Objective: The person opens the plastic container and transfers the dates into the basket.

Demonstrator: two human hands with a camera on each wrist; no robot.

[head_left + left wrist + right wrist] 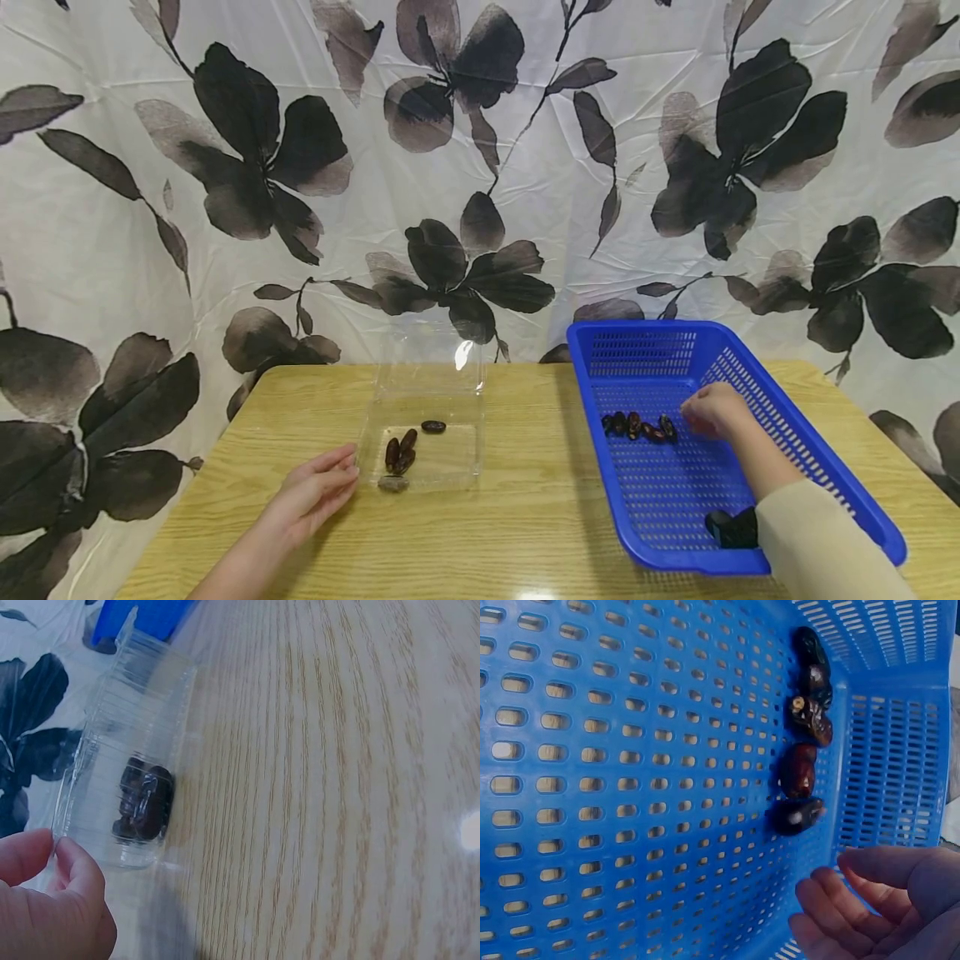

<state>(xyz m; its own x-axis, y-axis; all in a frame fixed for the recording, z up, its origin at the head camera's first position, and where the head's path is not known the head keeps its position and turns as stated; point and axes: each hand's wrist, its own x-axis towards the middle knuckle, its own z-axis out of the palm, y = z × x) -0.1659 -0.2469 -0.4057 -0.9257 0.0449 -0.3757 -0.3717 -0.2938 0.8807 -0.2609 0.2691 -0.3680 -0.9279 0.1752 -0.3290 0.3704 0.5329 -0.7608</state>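
At the left, a clear plastic box (453, 454) stands on the table with its lid (427, 358) raised. Several dark brown dates (392, 455) lie inside it, mostly toward its near left corner. My left hand (311, 496) pinches the box's rim between thumb and finger, as the left wrist view shows. Over in the blue basket (622, 517), several glossy dates (799, 771) lie in a row near the far end. Close beside the end of that row is my right hand (870, 900), its fingers loosely bent with nothing visible between them.
Wood-grained table (525, 500) extends between box and basket. A black object (738, 529) shows beside the right sleeve (817, 542), over the basket's near end. Behind the table hangs a white cloth (570, 192) with dark flowers.
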